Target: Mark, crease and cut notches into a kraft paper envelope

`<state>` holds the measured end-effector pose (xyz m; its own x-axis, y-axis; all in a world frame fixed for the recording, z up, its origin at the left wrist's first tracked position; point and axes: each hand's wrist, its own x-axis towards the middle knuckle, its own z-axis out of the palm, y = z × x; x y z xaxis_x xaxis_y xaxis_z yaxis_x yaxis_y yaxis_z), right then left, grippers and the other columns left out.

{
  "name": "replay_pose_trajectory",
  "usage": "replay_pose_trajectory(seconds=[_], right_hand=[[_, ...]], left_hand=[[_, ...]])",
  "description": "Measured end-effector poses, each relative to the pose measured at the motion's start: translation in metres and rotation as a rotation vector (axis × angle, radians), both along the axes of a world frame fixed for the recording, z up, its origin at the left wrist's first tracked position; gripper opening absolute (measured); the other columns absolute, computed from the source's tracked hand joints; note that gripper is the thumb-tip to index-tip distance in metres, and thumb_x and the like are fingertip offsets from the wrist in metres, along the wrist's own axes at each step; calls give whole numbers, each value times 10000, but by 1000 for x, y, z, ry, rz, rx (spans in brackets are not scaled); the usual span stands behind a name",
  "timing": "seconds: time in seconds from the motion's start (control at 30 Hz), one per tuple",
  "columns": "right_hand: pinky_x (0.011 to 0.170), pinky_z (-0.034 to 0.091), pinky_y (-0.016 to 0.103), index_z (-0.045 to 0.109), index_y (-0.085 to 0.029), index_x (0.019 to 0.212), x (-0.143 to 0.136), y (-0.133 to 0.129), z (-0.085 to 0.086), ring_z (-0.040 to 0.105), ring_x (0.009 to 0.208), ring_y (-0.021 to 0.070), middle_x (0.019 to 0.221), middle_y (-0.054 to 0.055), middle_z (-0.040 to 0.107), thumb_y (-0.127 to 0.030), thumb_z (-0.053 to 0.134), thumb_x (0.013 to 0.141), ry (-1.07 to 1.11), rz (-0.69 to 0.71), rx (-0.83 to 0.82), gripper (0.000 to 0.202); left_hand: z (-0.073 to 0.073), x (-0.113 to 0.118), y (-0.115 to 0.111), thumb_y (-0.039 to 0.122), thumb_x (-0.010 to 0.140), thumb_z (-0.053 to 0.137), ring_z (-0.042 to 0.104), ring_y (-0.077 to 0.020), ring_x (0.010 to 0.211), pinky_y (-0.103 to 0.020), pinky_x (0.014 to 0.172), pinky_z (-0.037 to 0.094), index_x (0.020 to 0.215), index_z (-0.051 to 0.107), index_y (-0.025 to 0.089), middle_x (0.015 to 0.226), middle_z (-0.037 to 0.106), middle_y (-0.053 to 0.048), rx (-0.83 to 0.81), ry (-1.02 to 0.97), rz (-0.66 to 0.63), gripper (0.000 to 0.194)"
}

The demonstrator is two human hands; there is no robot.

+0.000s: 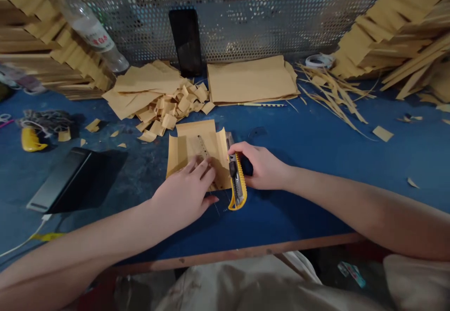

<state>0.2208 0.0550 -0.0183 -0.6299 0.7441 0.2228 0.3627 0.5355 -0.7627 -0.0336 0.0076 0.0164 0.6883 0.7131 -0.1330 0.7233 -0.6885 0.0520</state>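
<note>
A brown paper piece (195, 128) with turned-up side flaps lies on the blue table in front of me. My left hand (184, 191) rests over its lower half with fingers laid out, pressing on what looks like a clear ruler (203, 146); much of the ruler is hidden under the fingers. At the paper's right side, my right hand (262, 166) grips a yellow utility knife (239, 187). The knife's metal end points away from me along the right flap. Whether its blade touches the paper, I cannot tell.
Behind the paper are small paper offcuts (167, 114), stacked brown sheets (251, 81), a pencil (263, 105) and an upright phone (185, 41). Paper piles (383, 25) flank the table. A black device (63, 180) with a cable lies left; paper strips (337, 91) lie right.
</note>
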Motion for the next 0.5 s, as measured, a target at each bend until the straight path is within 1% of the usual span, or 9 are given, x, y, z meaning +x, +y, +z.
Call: replay_pose_trajectory(seconds=[0.1, 0.2, 0.3, 0.4, 0.5], right_hand=[[794, 552, 348, 528, -255, 1165, 2, 4, -1, 694, 907, 227, 1028, 53, 711, -279, 699, 819, -25, -6, 21, 387], [780, 556, 344, 534, -247, 1163, 6, 12, 0, 704, 892, 227, 1006, 51, 716, -313, 706, 830, -47, -20, 53, 380], [760, 560, 341, 532, -246, 1157, 10, 19, 3, 706, 859, 224, 981, 46, 718, -330, 728, 827, -64, -27, 45, 393], [780, 573, 347, 531, -251, 1175, 14, 20, 11, 711, 863, 224, 1015, 50, 728, -299, 725, 828, -75, -21, 47, 400], [776, 596, 356, 520, -270, 1236, 19, 8, 24, 727, 855, 223, 1086, 48, 741, -262, 688, 843, -29, -65, 29, 428]], left_hand=[[-5, -2, 2, 363, 946, 743, 532, -449, 1485, -585, 1197, 501, 1431, 606, 95, 1574, 586, -227, -12, -58, -38, 571], [-6, -2, 7, 331, 966, 711, 439, -481, 1547, -652, 1222, 452, 1486, 562, 77, 1624, 527, -243, -73, -92, -16, 598], [-8, -2, 13, 343, 990, 673, 383, -466, 1586, -648, 1261, 409, 1501, 546, 80, 1662, 478, -242, -135, -121, 0, 589], [-12, -4, 16, 361, 1022, 611, 324, -438, 1624, -635, 1294, 359, 1562, 482, 114, 1728, 371, -241, -184, -143, 14, 608], [-17, -7, 15, 377, 1046, 554, 196, -468, 1657, -690, 1284, 327, 1657, 338, 127, 1776, 221, -276, -229, -150, 44, 694]])
